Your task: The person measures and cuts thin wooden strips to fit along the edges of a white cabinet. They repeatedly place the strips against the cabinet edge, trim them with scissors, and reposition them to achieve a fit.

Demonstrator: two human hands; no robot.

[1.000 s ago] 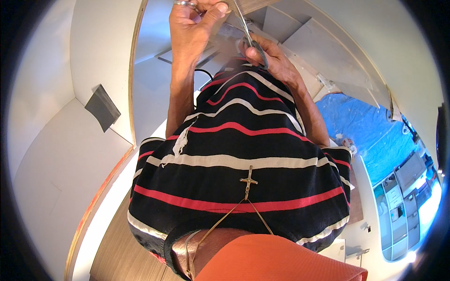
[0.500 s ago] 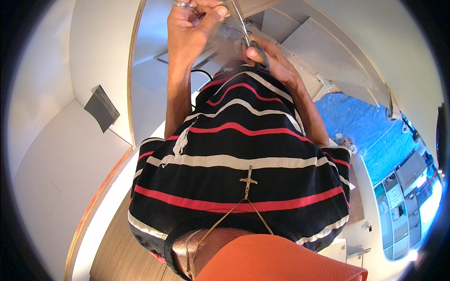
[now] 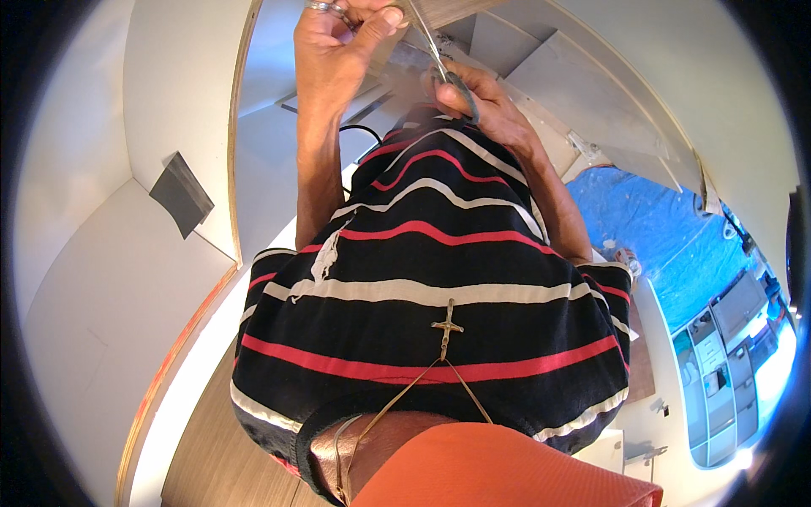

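Note:
At the top of the head view, my left hand (image 3: 331, 55), with rings on a finger, is closed in a pinch. Its thumb presses on the left end of a thin wood-grain sheet (image 3: 456, 8), which runs out of view above. Scissors (image 3: 429, 40) with dark handles are gripped in my right hand (image 3: 483, 100), the thumb and fingers at the handle loops. Their metal blades point up and to the left and cross the sheet beside my left thumb. The blade tips are cut off by the picture's upper edge.
A curved panel edge (image 3: 233, 127) stands close to my left forearm. On the pale wall at left is a dark grey rectangular piece (image 3: 182, 195). Blue sheeting (image 3: 629, 228) and a shelf unit with compartments (image 3: 718, 384) are at right. Wood-grain boarding (image 3: 220, 439) shows at lower left.
Both hands have shifted slightly to the left, with the sheet and scissors moving along. The scissor blades look a little closer together than before.

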